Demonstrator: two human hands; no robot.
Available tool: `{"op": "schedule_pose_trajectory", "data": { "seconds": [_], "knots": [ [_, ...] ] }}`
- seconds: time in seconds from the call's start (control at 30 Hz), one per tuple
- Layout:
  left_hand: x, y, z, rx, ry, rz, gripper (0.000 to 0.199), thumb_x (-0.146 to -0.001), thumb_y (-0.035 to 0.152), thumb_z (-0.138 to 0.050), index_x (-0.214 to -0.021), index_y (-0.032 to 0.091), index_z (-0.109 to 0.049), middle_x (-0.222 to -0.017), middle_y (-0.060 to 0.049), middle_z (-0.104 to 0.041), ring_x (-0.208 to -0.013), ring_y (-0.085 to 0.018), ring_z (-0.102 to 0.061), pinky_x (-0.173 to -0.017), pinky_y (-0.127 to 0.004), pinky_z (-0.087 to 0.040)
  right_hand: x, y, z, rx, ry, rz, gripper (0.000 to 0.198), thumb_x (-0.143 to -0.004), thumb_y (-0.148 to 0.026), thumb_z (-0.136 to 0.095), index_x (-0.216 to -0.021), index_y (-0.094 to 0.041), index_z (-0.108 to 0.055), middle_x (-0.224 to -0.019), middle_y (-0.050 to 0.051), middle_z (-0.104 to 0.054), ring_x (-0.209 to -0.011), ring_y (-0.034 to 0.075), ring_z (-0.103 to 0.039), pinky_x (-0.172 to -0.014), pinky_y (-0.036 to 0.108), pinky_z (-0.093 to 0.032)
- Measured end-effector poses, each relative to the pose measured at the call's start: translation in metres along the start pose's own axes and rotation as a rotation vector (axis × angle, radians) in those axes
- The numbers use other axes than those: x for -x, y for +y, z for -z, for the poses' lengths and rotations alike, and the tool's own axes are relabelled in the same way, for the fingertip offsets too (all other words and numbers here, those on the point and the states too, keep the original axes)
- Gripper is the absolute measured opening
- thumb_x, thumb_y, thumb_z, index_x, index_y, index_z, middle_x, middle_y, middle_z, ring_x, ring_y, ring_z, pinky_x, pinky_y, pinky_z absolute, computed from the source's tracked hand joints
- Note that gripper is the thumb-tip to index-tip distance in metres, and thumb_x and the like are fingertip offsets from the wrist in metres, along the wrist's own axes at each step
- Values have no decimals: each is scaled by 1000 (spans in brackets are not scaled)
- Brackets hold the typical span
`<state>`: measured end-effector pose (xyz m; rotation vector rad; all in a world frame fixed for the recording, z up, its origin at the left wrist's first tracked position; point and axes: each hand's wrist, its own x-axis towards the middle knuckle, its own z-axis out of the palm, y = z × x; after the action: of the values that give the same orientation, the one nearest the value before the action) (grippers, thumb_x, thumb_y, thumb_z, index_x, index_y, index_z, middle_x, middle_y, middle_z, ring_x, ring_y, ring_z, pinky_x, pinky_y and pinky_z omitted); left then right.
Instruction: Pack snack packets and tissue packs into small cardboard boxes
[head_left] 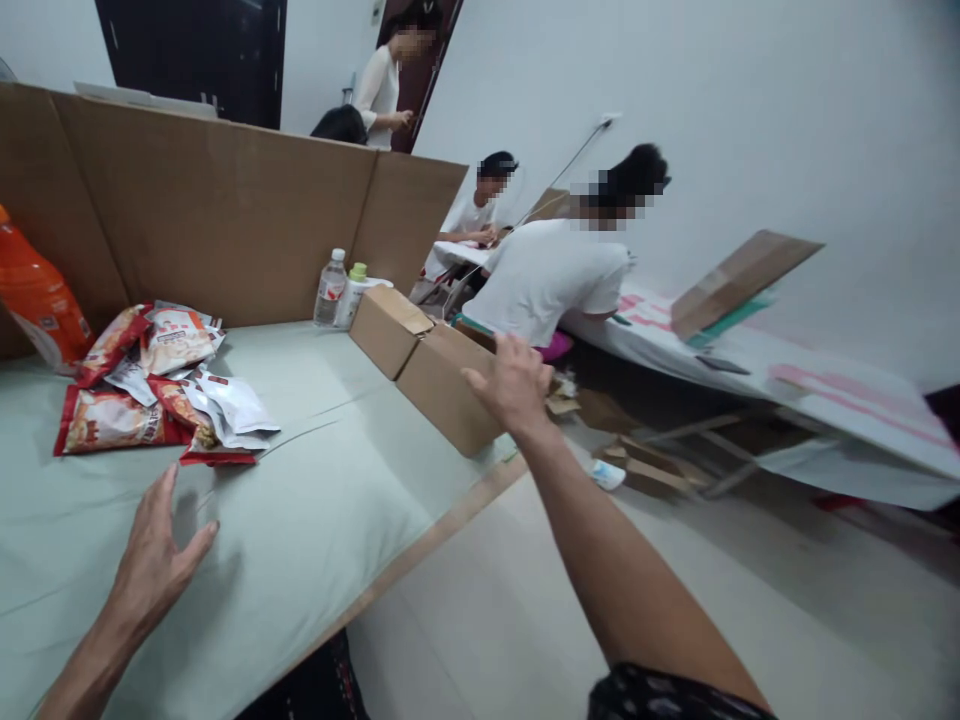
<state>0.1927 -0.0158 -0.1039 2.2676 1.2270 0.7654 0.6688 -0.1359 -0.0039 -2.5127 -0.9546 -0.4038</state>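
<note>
Over the pale green tabletop, my left hand is held with thumb and fingers apart and nothing in it. Just beyond it lies a pile of snack packets, among them a red-and-white packet and a white packet. My right hand is at the right end of a brown cardboard box, thumb apart from the slightly bent fingers. I cannot tell whether it presses on the box. Against that box's far end stands a smaller cardboard box.
A cardboard screen lines the table's back. Near it stand an orange bottle, a clear bottle and a green-capped white bottle. A person in white sits by another table; other people are farther back. Open cartons lie on the floor.
</note>
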Motion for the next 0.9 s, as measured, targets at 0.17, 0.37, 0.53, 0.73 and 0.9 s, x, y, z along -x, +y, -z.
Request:
{"op": "schedule_pose_trajectory", "data": {
  "seconds": [0.17, 0.37, 0.53, 0.73, 0.9],
  "knots": [
    [21, 17, -4, 29, 93, 4, 74, -95, 58, -52, -155, 19, -37, -153, -20, -47, -146, -39, -46, -116, -60, -46, -19, 16, 19, -18, -244, 34, 37, -78, -21, -65, -112, -12, -75, -106, 16, -78, -98, 31, -71, -85, 39, -52],
    [60, 14, 18, 46, 72, -62, 80, -93, 56, -62, -161, 30, -29, -157, -16, -44, -145, -41, -47, -116, -65, -43, 68, -12, 51, -247, -336, 452, 19, -84, -27, -65, -97, -22, -78, -95, 5, -79, -84, 23, -71, -78, 32, -54],
    [89, 17, 45, 197, -190, -50, 124, -78, 62, -80, -166, 35, 4, -174, -17, -11, -155, -48, -27, -120, -71, -31, 175, -84, 84, -517, -401, 1035, 27, -99, -15, -50, -105, -23, -75, -89, 7, -76, -81, 19, -69, -75, 30, -55],
    [119, 15, 80, 406, -315, 152, 143, -69, 66, -85, -163, 36, 19, -176, -12, -6, -158, -46, -18, -125, -66, -24, 189, -147, 111, -697, -854, 1201, 32, -109, -28, -44, -124, -23, -72, -109, 6, -80, -93, 17, -74, -82, 27, -58],
    [124, 11, 81, 481, -311, 172, 144, -68, 62, -86, -166, 30, 14, -175, -14, -9, -160, -43, -9, -128, -64, -15, 167, -179, 94, -502, -1033, 1233, 32, -99, -33, -62, -129, -24, -72, -123, 7, -77, -106, 22, -73, -90, 32, -58]
  ]
}}
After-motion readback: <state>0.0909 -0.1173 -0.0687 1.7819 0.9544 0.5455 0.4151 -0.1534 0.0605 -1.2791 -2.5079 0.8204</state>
